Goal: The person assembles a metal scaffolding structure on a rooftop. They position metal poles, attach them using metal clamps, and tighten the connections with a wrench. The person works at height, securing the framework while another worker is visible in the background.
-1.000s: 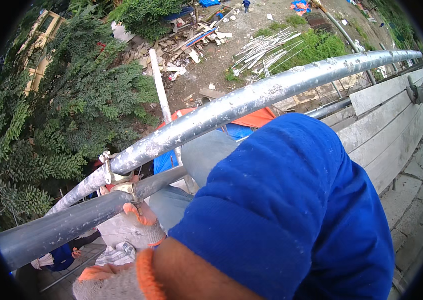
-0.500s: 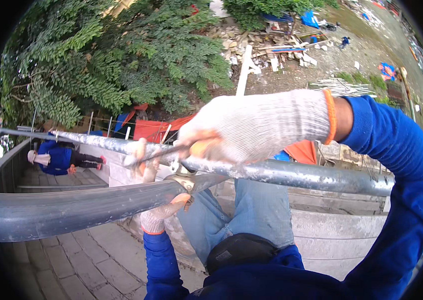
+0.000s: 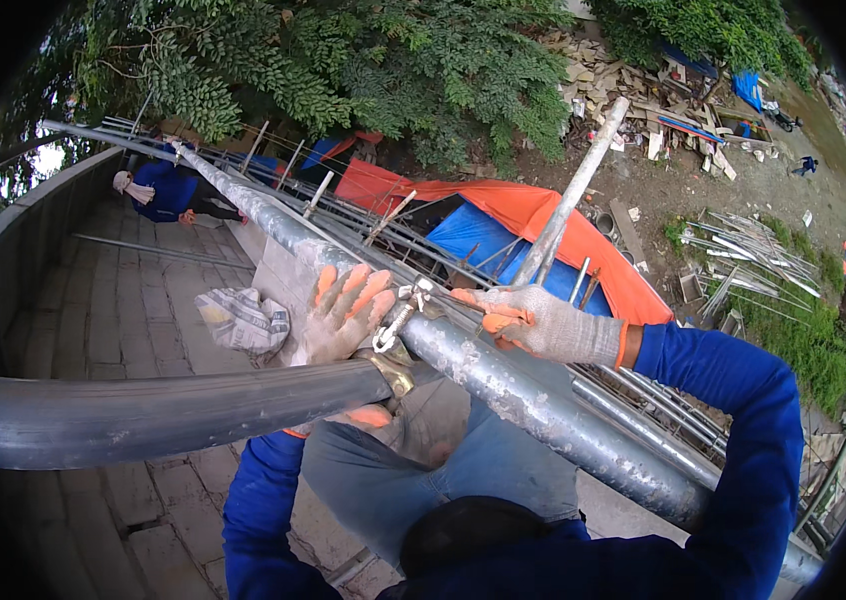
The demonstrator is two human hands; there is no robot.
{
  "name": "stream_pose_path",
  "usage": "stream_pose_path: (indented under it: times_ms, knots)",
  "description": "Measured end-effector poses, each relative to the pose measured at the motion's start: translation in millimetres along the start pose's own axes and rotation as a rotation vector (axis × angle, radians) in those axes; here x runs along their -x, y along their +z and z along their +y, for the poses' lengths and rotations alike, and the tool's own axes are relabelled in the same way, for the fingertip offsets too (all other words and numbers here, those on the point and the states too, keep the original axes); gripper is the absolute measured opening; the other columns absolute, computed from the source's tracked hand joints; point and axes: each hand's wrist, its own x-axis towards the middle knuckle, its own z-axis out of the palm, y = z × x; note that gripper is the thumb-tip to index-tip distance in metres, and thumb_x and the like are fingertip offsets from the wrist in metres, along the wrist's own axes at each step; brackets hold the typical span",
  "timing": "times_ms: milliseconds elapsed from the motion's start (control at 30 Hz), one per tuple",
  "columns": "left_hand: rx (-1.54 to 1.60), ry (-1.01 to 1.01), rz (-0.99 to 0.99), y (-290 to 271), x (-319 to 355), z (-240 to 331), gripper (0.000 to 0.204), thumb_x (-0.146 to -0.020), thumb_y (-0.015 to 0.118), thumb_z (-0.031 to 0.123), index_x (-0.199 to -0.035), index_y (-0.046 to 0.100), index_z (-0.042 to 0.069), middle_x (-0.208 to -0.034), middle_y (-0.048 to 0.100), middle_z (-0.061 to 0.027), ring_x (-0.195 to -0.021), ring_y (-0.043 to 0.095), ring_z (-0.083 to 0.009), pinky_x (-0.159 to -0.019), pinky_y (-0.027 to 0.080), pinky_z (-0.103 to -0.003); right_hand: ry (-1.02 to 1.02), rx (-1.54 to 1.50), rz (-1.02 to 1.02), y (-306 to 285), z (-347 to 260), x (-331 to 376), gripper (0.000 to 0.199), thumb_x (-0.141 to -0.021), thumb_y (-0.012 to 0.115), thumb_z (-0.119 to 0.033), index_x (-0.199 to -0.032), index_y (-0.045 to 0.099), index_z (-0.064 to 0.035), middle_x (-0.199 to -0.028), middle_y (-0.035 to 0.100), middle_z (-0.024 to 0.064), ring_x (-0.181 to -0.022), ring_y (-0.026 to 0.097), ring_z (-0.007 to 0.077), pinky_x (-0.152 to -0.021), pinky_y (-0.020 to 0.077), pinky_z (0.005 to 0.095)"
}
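A scaffold coupler (image 3: 395,370) of brassy metal joins a dark pipe (image 3: 173,412) to a mottled galvanised pipe (image 3: 543,410) running diagonally. Its whitish bolt (image 3: 393,328) stands up at the joint. My left hand (image 3: 345,308), in a white glove with orange fingertips, reaches behind the dark pipe. Its fingers are spread above that pipe, beside the bolt; an orange fingertip shows below, and the palm is partly hidden. Across the galvanised pipe, my gloved right hand (image 3: 555,325) has curled fingers, its forefinger toward the bolt. Whatever it may hold is not discernible.
A crumpled sack (image 3: 245,322) lies on the block paving by my left hand. Further left, a person in blue (image 3: 165,190) is beside a wall. Beyond the pipe are orange sheeting (image 3: 543,205), an upright pole (image 3: 573,190), stacked pipes (image 3: 648,405) and trees (image 3: 423,80).
The view has shifted, and the galvanised pipe now slants more steeply. My right hand has moved off the joint; the dark bar-like tool in it no longer shows. My left fingers have spread.
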Motion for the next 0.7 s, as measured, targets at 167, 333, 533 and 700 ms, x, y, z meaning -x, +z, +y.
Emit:
stream_pose_path:
  times_ms: [167,333,533,700]
  knots:
    - [0.025,-0.137,-0.294,-60,-17,17,0.094,-0.084,0.065,0.064,-0.15,0.04,0.002,-0.152,0.042,-0.0245,-0.144,0.036,-0.04,-0.12,0.026,-0.055,-0.227,0.106,-0.005,0,36,-20,0.044,-0.103,0.051,-0.011,-0.147,0.05,-0.0094,-0.083,0.044,-0.0027,-0.071,0.045,0.008,-0.064,0.0406,0.0248]
    - [0.729,-0.387,-0.012,-109,-52,12,0.098,-0.08,0.075,0.054,-0.152,0.037,-0.001,-0.154,0.043,-0.0201,-0.146,0.035,-0.0331,-0.123,0.02,-0.046,-0.43,0.339,0.054,-8,56,-45,0.043,-0.105,0.051,-0.016,-0.147,0.049,-0.0096,-0.078,0.036,-0.0019,-0.067,0.04,0.0093,-0.062,0.0377,0.0238]
    - [1.243,-0.486,-0.018,-34,-48,31,0.055,-0.072,0.071,-0.004,-0.127,0.064,0.001,-0.131,0.063,-0.0175,-0.124,0.059,-0.0266,-0.123,0.016,-0.045,-0.583,0.57,-0.004,2,37,-33,0.064,-0.09,0.055,0.0,-0.15,0.038,-0.0082,-0.104,0.061,0.021,-0.086,0.065,0.0392,-0.076,0.0538,0.0438]
    - [1.109,-0.556,-0.028,-23,-77,32,0.042,-0.069,0.074,0.0,-0.111,0.066,-0.001,-0.106,0.068,-0.0125,-0.098,0.062,-0.0194,-0.12,0.02,-0.041,-0.129,0.791,-0.092,-8,-38,39,0.074,-0.092,0.059,-0.008,-0.157,0.023,-0.0049,-0.104,0.062,0.0223,-0.09,0.065,0.0389,-0.079,0.0532,0.0459]
